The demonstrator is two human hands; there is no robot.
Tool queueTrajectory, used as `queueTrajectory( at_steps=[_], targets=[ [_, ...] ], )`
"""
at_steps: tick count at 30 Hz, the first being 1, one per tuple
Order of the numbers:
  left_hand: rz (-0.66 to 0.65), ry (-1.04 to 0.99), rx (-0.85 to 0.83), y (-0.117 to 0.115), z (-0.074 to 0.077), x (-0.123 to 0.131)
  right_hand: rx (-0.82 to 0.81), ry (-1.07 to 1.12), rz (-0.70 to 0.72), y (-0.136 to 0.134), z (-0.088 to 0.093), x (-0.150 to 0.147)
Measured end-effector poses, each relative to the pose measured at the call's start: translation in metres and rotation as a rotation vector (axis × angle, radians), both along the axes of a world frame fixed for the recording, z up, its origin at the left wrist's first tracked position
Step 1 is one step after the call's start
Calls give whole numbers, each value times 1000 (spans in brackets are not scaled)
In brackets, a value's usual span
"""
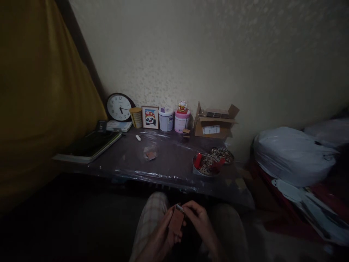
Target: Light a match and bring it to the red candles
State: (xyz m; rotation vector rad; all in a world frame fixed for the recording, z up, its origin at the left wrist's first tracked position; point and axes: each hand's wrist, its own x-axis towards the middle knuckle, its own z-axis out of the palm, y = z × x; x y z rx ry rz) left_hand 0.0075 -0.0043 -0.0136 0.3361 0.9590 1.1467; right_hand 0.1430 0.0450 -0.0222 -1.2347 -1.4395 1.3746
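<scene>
Above my lap, my left hand grips a small reddish-brown box, tilted with its top end toward the table. That upper end looks open, with a pale edge inside. The fingers of my right hand are pinched at the box's upper right corner; whether they hold anything besides the box is too dark to make out. A similar brown piece lies in a clear plastic bag on the table. Another small brown box sits by the pink canister.
The plastic-covered table bears a bowl with red-handled items, a second bowl, an open carton, a white canister, a framed panda picture, a clock and a large book. White bags lie right.
</scene>
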Motion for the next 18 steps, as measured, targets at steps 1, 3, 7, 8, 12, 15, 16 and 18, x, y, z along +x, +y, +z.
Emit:
queueTrajectory(
  at_steps=[1, 3, 7, 8, 12, 15, 16, 18],
  targets=[
    [-27, -73, -2, -1, -2, 0, -6, -5, -7, 0, -1, 0],
    [-77, -210, 32, -2, -6, 0, -11, -29, -18, 1, -3, 2],
    [-116, -356, 28, -2, -14, -3, 108, -156, -14, 1, -4, 7],
    [-116, -366, 15, -1, -18, -3, 166, -208, -1, 0, -2, 8],
    [-109, -360, -10, -1, -27, -3, 390, -483, 160, -3, 12, 11],
    [-126, -296, 75, -7, -24, -6, 471, -678, 307, -4, 22, 13],
    [-133, -256, 114, -9, -22, -8, 486, -725, 334, -5, 23, 14],
    [-152, -176, 169, -13, -17, -11, 505, -786, 360, -4, 23, 14]
  ],
)
